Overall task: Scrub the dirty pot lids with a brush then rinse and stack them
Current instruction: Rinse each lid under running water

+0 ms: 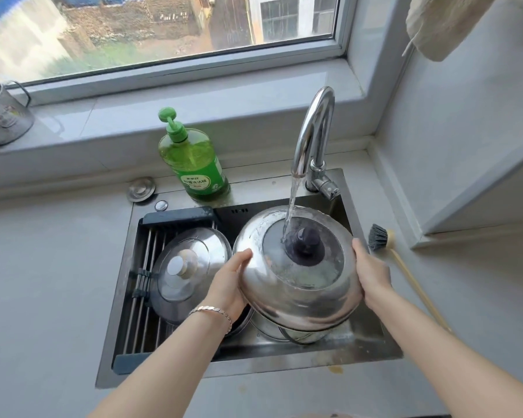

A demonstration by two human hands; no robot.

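Only one label comes near to being readable, on the green bottle [194, 164].

The bottle stands at the back edge of the counter [43, 251], on the rear ledge of the sink [260, 188]. Its green label [204, 181] carries white Chinese characters. The larger line looks to end in 洗洁精, though blur leaves the first characters uncertain. The smaller line above it is too soft to make out. A small round white emblem sits at the label's lower right, and its content is illegible. On the window sill [194, 95], at the far left, a metal mug [3, 116] shows faint reddish and green printing, but no word on it can be read.
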